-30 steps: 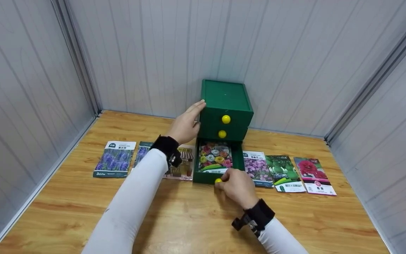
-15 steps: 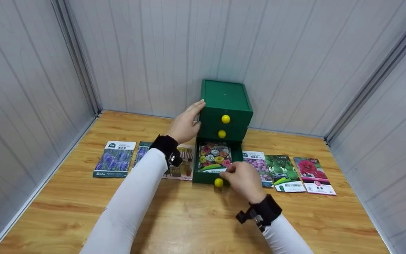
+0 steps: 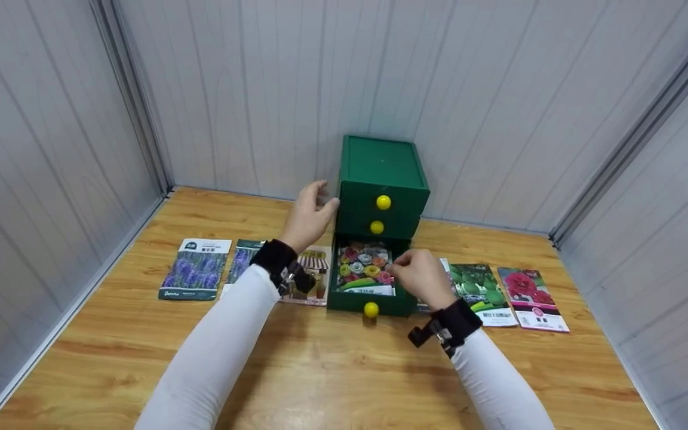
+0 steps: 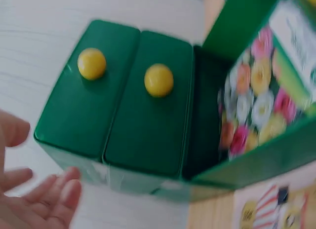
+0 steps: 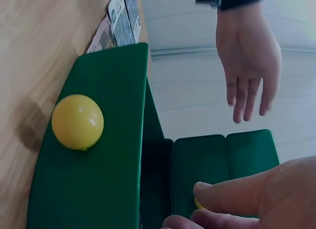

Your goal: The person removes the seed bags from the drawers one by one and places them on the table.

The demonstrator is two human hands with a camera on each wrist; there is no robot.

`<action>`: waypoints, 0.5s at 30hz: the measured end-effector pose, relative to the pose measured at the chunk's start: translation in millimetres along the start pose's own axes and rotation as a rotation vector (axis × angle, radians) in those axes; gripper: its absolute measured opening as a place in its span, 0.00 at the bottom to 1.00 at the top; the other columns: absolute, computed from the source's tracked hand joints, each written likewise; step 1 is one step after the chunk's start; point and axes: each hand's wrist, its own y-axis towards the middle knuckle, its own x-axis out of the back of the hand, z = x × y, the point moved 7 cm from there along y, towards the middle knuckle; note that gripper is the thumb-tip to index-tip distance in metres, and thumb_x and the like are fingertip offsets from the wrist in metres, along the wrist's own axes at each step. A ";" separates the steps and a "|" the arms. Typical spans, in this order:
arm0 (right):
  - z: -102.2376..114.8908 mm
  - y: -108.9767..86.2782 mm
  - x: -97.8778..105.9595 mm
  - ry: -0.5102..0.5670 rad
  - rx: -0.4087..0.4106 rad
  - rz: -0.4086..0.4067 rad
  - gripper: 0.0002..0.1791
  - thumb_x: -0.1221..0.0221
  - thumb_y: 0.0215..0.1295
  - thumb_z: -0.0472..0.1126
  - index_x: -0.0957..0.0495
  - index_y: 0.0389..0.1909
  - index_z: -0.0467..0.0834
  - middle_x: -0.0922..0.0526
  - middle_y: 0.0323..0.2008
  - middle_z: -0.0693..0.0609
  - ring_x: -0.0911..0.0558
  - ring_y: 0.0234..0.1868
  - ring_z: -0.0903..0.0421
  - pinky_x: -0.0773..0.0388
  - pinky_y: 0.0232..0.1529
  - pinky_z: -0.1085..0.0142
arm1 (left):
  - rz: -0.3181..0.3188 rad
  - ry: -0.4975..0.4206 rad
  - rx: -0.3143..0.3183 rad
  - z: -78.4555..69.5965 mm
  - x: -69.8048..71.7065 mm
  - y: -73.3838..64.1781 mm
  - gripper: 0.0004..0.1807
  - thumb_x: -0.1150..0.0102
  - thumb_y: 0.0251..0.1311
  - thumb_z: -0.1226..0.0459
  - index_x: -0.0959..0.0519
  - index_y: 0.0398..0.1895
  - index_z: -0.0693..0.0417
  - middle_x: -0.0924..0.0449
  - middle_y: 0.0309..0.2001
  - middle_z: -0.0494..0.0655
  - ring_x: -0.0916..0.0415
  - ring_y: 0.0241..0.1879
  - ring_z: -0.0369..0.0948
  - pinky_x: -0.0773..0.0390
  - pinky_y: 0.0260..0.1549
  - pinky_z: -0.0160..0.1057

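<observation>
A green cabinet (image 3: 383,160) with yellow knobs stands near the back wall. Its bottom drawer (image 3: 344,301) is pulled out; the two upper drawers are closed. Inside the pulled-out drawer lies a seed packet (image 3: 365,270) printed with multicoloured flowers. My right hand (image 3: 424,278) is over the drawer's right side, its fingertips close to the packet's right edge. In the right wrist view, its thumb and fingers stand apart with nothing seen between them. My left hand (image 3: 308,220) hovers beside the cabinet's left side, fingers spread and relaxed, holding nothing.
Left of the drawer lie a lavender packet (image 3: 194,270), a second purple-flower packet (image 3: 242,263) and one with a striped awning (image 3: 319,278). To the right are a green-fruit packet (image 3: 478,289), a red-flower packet (image 3: 532,298) and one mostly hidden behind my right hand.
My right hand has let go of the bottom drawer's knob and moved up over the drawer. My left hand has come off the cabinet's upper left edge.
</observation>
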 end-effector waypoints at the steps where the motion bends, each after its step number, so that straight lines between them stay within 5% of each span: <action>1: -0.9 3.6 0.2 0.007 -0.006 0.008 0.11 0.31 0.78 0.47 0.08 0.46 0.43 0.10 0.40 0.49 0.16 0.36 0.51 0.19 0.34 0.61 | 0.006 -0.036 0.036 1.9 -2.2 -2.8 0.31 0.45 0.87 0.60 0.37 0.84 0.64 0.26 0.70 0.61 0.24 0.68 0.54 0.21 0.68 0.52; 6: -4.5 17.6 0.7 0.042 -0.006 0.045 0.13 0.33 0.79 0.44 0.08 0.49 0.38 0.09 0.42 0.45 0.15 0.36 0.52 0.17 0.35 0.63 | 0.132 -0.126 0.204 4.9 -22.7 -16.3 0.30 0.47 0.87 0.61 0.35 0.80 0.71 0.22 0.67 0.67 0.17 0.62 0.59 0.16 0.64 0.54; 9: -7.1 23.5 1.0 0.062 -0.004 0.067 0.14 0.32 0.79 0.43 0.08 0.50 0.35 0.08 0.43 0.41 0.14 0.34 0.53 0.17 0.34 0.65 | 0.218 -0.074 0.276 4.2 -37.2 -22.0 0.26 0.47 0.86 0.60 0.27 0.74 0.73 0.19 0.65 0.65 0.14 0.56 0.56 0.13 0.59 0.49; 12: -10.0 29.4 0.9 0.074 -0.013 0.081 0.14 0.32 0.78 0.43 0.08 0.48 0.34 0.08 0.40 0.39 0.16 0.31 0.55 0.19 0.31 0.66 | 0.305 0.042 0.308 4.3 -50.9 -25.6 0.17 0.46 0.86 0.59 0.15 0.48 0.66 0.14 0.44 0.53 0.15 0.38 0.45 0.15 0.41 0.37; 15: -13.1 33.1 0.9 0.062 -0.028 0.089 0.14 0.32 0.78 0.43 0.08 0.43 0.34 0.10 0.33 0.42 0.19 0.27 0.56 0.22 0.28 0.67 | 0.394 0.134 0.316 4.4 -65.1 -28.7 0.19 0.47 0.86 0.59 0.23 0.30 0.54 0.27 0.26 0.42 0.30 0.23 0.38 0.29 0.26 0.34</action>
